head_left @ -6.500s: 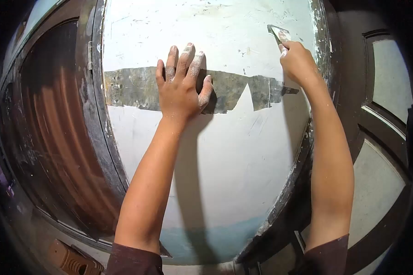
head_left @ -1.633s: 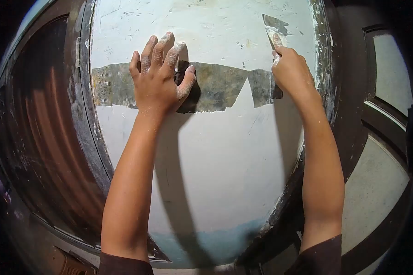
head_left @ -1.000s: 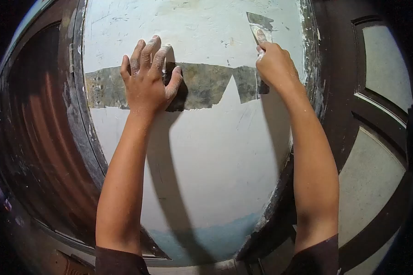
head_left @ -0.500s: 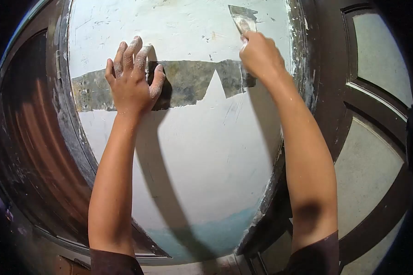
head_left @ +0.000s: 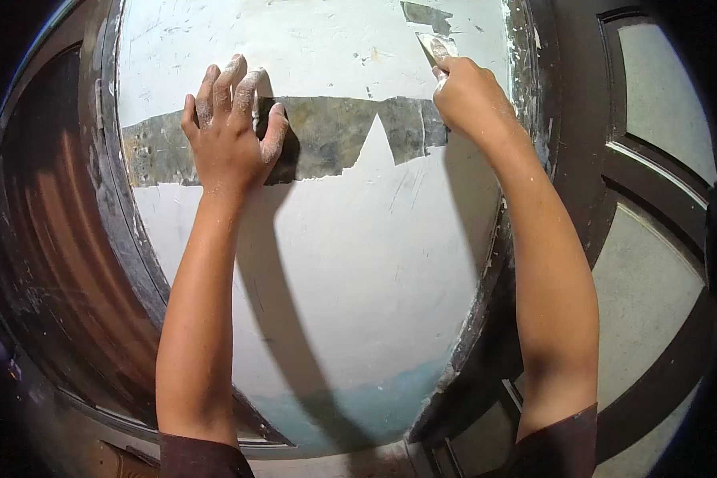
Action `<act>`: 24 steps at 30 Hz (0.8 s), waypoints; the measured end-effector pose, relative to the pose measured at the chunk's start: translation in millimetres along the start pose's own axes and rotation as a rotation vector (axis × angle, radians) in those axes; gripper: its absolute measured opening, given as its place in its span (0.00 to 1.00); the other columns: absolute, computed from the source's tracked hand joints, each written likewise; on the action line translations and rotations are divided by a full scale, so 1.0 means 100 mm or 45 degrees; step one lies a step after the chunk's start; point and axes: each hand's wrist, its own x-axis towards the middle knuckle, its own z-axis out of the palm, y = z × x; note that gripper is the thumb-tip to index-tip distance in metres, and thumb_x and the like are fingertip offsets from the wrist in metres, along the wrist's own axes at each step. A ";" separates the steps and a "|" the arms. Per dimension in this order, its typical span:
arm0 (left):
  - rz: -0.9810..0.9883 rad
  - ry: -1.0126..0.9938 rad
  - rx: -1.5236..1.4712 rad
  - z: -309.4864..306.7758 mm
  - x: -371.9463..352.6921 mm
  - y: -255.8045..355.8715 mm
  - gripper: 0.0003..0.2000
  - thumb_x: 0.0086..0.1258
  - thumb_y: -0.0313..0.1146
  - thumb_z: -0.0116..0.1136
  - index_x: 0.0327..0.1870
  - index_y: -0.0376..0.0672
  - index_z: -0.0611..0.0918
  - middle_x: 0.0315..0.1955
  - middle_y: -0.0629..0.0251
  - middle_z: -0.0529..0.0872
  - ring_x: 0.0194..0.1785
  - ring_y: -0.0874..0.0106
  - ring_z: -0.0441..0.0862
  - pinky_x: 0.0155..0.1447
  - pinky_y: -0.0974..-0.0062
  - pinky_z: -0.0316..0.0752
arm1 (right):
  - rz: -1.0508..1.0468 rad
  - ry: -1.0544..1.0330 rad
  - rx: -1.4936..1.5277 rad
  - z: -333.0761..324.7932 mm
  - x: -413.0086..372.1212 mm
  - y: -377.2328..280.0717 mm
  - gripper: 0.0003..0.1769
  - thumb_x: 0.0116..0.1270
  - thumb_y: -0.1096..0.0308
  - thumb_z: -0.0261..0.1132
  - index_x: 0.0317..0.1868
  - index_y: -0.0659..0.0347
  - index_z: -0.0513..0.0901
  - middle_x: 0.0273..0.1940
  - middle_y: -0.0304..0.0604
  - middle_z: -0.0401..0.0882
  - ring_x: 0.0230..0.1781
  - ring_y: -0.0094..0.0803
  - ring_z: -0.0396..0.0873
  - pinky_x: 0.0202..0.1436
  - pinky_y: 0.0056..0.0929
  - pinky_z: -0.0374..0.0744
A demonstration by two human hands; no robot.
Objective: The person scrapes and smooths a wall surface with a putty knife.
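My right hand [head_left: 472,99] grips a putty knife [head_left: 428,41] at the upper right of a white wall panel [head_left: 358,263]. Its blade points up and lies against or very near the white surface, just below a small bare grey patch [head_left: 426,15]. How much handle there is stays hidden in my fingers. My left hand [head_left: 233,143], dusted with white powder, rests with fingers spread over the upper left of the panel. Behind it runs a wide grey scraped band [head_left: 323,139] with a ragged lower edge. A white pointed piece of coating [head_left: 377,147] juts up into that band.
A dark wooden frame with reddish-brown boards [head_left: 80,231] stands on the left. To the right is a dark frame [head_left: 653,175] with pale panels [head_left: 665,88]. Pale blue paint [head_left: 334,414] shows along the panel's bottom. Flaked edging [head_left: 526,88] borders its right side.
My right hand and the putty knife have moved down and slightly right, uncovering the small grey patch above the blade. My left hand stays spread in nearly the same place.
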 end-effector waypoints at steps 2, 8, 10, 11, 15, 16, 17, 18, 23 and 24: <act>0.000 0.006 0.000 0.01 0.02 -0.01 0.25 0.69 0.50 0.62 0.68 0.59 0.78 0.75 0.74 0.73 0.81 0.62 0.63 0.82 0.48 0.46 | -0.043 0.038 -0.066 0.08 0.04 0.04 0.22 0.73 0.67 0.55 0.65 0.54 0.83 0.55 0.60 0.87 0.58 0.58 0.85 0.63 0.57 0.80; 0.013 0.006 0.008 0.01 0.02 0.00 0.25 0.68 0.50 0.63 0.67 0.57 0.78 0.75 0.72 0.73 0.80 0.61 0.65 0.81 0.48 0.47 | -0.079 0.112 -0.004 0.14 0.07 0.05 0.22 0.73 0.68 0.54 0.64 0.58 0.83 0.57 0.60 0.86 0.59 0.60 0.84 0.63 0.57 0.80; 0.008 -0.015 0.017 -0.01 0.01 0.00 0.25 0.70 0.49 0.62 0.68 0.58 0.78 0.76 0.72 0.72 0.81 0.62 0.63 0.82 0.48 0.46 | -0.077 0.127 0.003 0.07 0.15 -0.02 0.22 0.73 0.68 0.54 0.63 0.59 0.83 0.57 0.60 0.86 0.59 0.60 0.84 0.63 0.57 0.80; 0.003 -0.039 0.021 -0.02 0.01 0.00 0.25 0.73 0.49 0.61 0.70 0.59 0.77 0.77 0.71 0.72 0.83 0.62 0.62 0.83 0.49 0.46 | -0.071 0.140 0.005 0.01 0.20 -0.06 0.22 0.73 0.68 0.54 0.63 0.59 0.84 0.57 0.60 0.87 0.59 0.60 0.84 0.63 0.57 0.80; 0.001 -0.059 0.006 -0.05 0.01 -0.02 0.25 0.72 0.50 0.61 0.70 0.59 0.77 0.76 0.70 0.72 0.82 0.61 0.62 0.83 0.49 0.47 | -0.084 0.109 -0.048 -0.08 0.40 -0.11 0.21 0.72 0.67 0.54 0.61 0.60 0.84 0.56 0.61 0.87 0.58 0.60 0.84 0.63 0.57 0.80; -0.004 -0.062 0.006 -0.05 0.01 -0.02 0.26 0.72 0.50 0.61 0.70 0.59 0.77 0.76 0.70 0.73 0.82 0.61 0.62 0.83 0.49 0.48 | -0.126 0.108 -0.039 -0.08 0.37 -0.09 0.21 0.73 0.67 0.54 0.62 0.60 0.84 0.56 0.61 0.86 0.58 0.60 0.85 0.63 0.57 0.80; 0.009 -0.003 -0.042 -0.01 0.00 -0.04 0.25 0.69 0.51 0.63 0.66 0.57 0.79 0.73 0.73 0.74 0.81 0.62 0.65 0.82 0.49 0.47 | -0.094 0.078 -0.044 -0.08 0.31 -0.04 0.21 0.73 0.67 0.55 0.62 0.59 0.84 0.57 0.62 0.86 0.57 0.59 0.85 0.63 0.57 0.80; 0.011 0.000 -0.047 -0.02 -0.01 -0.04 0.24 0.69 0.51 0.63 0.65 0.57 0.80 0.73 0.73 0.75 0.80 0.62 0.65 0.82 0.49 0.47 | -0.084 0.062 -0.063 -0.06 0.25 -0.02 0.21 0.73 0.67 0.55 0.62 0.58 0.84 0.56 0.61 0.86 0.57 0.59 0.85 0.63 0.57 0.80; -0.002 0.030 -0.043 -0.01 -0.02 0.00 0.23 0.68 0.50 0.63 0.64 0.56 0.81 0.73 0.73 0.74 0.80 0.62 0.65 0.82 0.50 0.47 | -0.104 0.066 -0.079 0.04 0.02 0.10 0.22 0.72 0.67 0.56 0.64 0.57 0.84 0.56 0.62 0.87 0.57 0.60 0.85 0.63 0.57 0.79; -0.006 0.018 -0.027 -0.01 -0.02 0.01 0.23 0.68 0.50 0.63 0.63 0.56 0.81 0.73 0.73 0.74 0.80 0.62 0.64 0.82 0.49 0.47 | -0.093 0.064 -0.065 0.03 0.01 0.09 0.23 0.72 0.67 0.56 0.64 0.57 0.84 0.56 0.62 0.87 0.58 0.60 0.85 0.63 0.57 0.79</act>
